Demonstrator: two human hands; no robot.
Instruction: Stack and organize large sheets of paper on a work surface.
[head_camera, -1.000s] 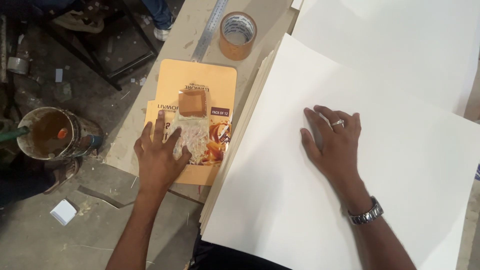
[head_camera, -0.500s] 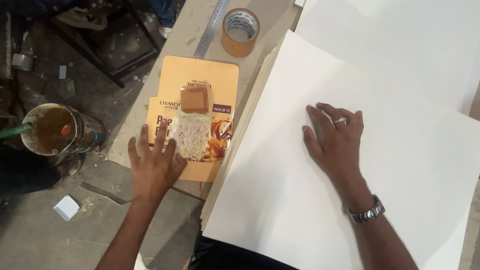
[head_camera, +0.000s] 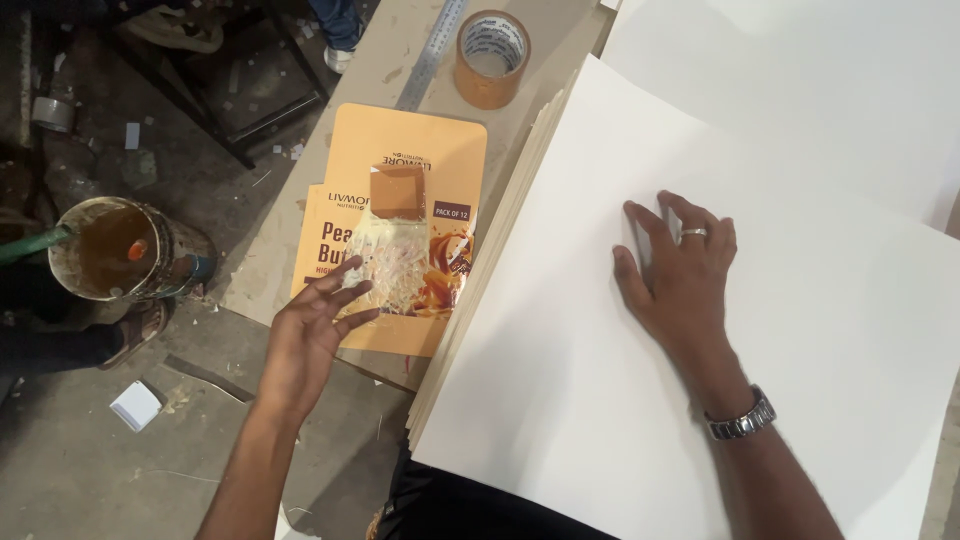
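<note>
White sheets (head_camera: 800, 330) are pressed flat on the bench (head_camera: 400, 60) by the right hand (head_camera: 680, 275), fingers spread. Orange cards (head_camera: 410, 160) are touched by the left hand (head_camera: 310, 335), its grip wide, nothing held.

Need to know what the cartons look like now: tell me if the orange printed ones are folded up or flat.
Flat. The orange printed cartons lie spread on the table as unfolded sheets, overlapping.

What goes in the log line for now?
left hand: open, fingertips on orange cards | right hand: flat on white sheet
</note>
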